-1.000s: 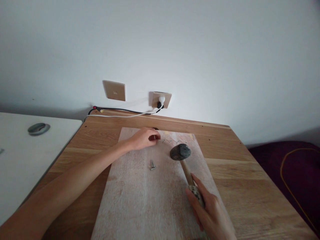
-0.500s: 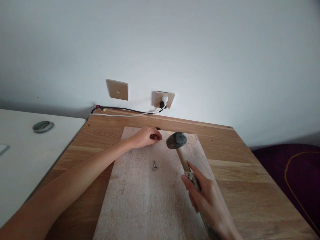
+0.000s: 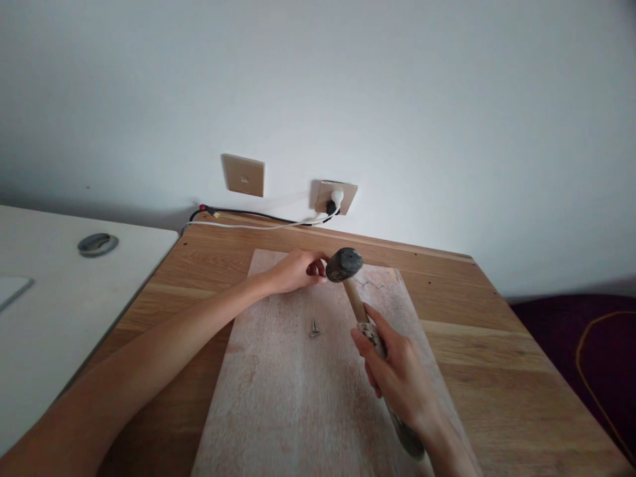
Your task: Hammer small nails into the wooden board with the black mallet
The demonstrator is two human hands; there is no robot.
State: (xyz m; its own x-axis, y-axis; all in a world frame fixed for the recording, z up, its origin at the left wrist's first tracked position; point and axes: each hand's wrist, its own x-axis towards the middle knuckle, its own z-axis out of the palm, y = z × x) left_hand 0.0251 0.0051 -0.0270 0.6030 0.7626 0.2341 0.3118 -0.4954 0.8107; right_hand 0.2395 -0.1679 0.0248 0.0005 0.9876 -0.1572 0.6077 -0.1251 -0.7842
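My right hand (image 3: 397, 371) is wrapped round the worn handle of a rubber mallet (image 3: 344, 264) with a dark head. The mallet head covers part of the board just beside my left fingertips. My left hand (image 3: 303, 270) is closed in a pinch at the far end of a pale, scuffed wooden board (image 3: 288, 397); what lies between its fingers is too small and hidden to name. Nearer to me on the board lie several loose nails or screws (image 3: 315, 328). To the right of the mallet head, a thin zigzag line (image 3: 372, 285) shows on the board's far end.
Under the board is a wooden tabletop (image 3: 477, 371) meeting the wall. White and black cables (image 3: 268, 227) run along its back edge to a wall socket (image 3: 336, 197). A white surface with a round grey fitting (image 3: 98, 244) stands left. Something dark purple (image 3: 551, 344) is at right.
The mallet head has moved slightly left and up, closer to my left fingers, and now overlaps them more. More of the zigzag line shows. The whole view has shifted a little.
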